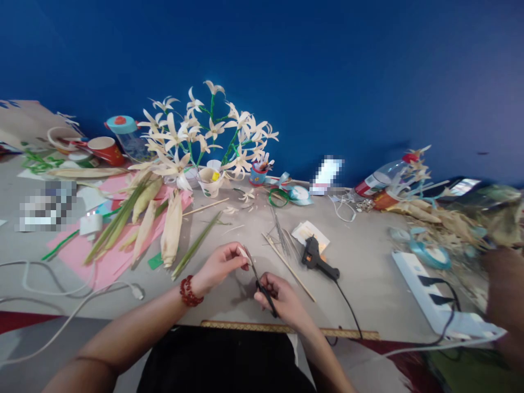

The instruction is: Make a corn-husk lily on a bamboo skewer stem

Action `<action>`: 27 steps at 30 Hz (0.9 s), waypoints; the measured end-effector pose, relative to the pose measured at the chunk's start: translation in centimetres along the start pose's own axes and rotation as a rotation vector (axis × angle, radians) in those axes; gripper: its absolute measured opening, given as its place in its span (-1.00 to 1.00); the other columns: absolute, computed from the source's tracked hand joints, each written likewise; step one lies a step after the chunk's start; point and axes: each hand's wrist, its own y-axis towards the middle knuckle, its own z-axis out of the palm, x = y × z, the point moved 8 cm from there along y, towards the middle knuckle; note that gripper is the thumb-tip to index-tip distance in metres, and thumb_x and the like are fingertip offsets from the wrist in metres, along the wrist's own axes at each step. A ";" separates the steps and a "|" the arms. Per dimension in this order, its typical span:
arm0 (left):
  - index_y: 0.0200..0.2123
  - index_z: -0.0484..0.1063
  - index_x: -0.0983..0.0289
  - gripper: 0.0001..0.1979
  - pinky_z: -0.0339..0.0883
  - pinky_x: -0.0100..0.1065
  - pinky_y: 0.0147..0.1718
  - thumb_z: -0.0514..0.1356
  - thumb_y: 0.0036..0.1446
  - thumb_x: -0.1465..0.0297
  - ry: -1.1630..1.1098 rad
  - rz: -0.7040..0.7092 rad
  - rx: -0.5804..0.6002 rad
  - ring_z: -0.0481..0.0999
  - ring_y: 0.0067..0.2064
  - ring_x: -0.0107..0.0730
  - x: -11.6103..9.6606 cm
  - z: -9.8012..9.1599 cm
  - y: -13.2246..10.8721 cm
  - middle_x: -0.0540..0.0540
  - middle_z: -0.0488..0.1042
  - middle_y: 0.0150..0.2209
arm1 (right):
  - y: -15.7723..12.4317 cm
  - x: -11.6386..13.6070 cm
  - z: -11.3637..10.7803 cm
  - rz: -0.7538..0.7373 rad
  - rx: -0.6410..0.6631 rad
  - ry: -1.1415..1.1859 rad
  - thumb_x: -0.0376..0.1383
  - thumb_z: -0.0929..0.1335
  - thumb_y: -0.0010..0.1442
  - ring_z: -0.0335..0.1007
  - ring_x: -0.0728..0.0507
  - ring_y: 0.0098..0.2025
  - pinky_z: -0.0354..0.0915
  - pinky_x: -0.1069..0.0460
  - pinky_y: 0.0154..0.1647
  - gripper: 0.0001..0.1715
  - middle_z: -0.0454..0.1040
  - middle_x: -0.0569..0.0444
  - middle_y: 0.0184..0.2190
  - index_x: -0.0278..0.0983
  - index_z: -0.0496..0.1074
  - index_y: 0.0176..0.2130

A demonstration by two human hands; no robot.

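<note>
My right hand [275, 295] is closed round the handles of black scissors [267, 298], their blades pointing up and left. Between the thumb and fingers of my left hand [229, 262] is a small pale strip [244, 252], which looks like corn husk. The blades reach right beside that strip; whether they touch it I cannot tell. Left of my left hand lie green stalks [198, 243] and a dried corn husk [172, 229]. To the right of my hands are a thin wooden stick [289, 266] and a black glue gun [317, 259].
White husk flowers [204, 128] on green stems stand in paper cups [209, 185] at the back. Pink paper [110, 256] lies left under husks. A white power strip [426, 300], a plastic bottle [379, 177] and another person's arm [505, 305] are at right. White cables [77, 305] cross the left edge.
</note>
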 end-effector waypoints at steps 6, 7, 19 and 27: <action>-0.44 0.47 0.32 -0.81 0.33 -0.38 -0.32 0.32 0.06 0.30 -0.005 0.001 0.004 0.45 -0.39 -0.42 0.1 0.0 0.0 0.10 0.51 -0.36 | 0.0 -0.4 -0.1 0.008 -0.012 0.006 0.05 0.49 -0.01 0.09 0.01 -0.54 0.07 0.10 -0.52 -0.46 0.16 0.26 -0.59 -0.21 0.17 -0.47; -0.44 0.47 0.32 -0.81 0.33 -0.38 -0.32 0.32 0.06 0.30 -0.007 -0.002 0.005 0.45 -0.39 -0.42 0.1 0.0 0.0 0.09 0.51 -0.36 | 0.0 -0.5 -0.1 0.012 -0.008 0.016 0.06 0.48 -0.01 0.10 0.01 -0.55 0.08 0.10 -0.52 -0.46 0.18 0.27 -0.60 -0.21 0.17 -0.47; -0.45 0.44 0.33 -0.77 0.35 -0.35 -0.30 0.34 0.04 0.28 -0.007 -0.030 0.014 0.47 -0.39 -0.43 0.1 0.1 0.0 0.09 0.52 -0.36 | -0.2 -0.6 -0.2 0.049 0.035 0.035 0.16 0.45 -0.02 0.12 0.03 -0.64 0.02 0.12 -0.58 -0.40 0.22 0.29 -0.68 -0.20 0.15 -0.48; -0.46 0.41 0.33 -0.73 0.34 -0.36 -0.31 0.35 0.03 0.25 0.003 -0.037 0.014 0.48 -0.40 -0.43 0.1 0.0 0.0 0.08 0.52 -0.38 | -0.1 -0.9 -0.3 0.050 0.046 0.026 0.18 0.47 -0.07 0.11 0.05 -0.66 0.01 0.13 -0.61 -0.36 0.22 0.30 -0.70 -0.21 0.16 -0.50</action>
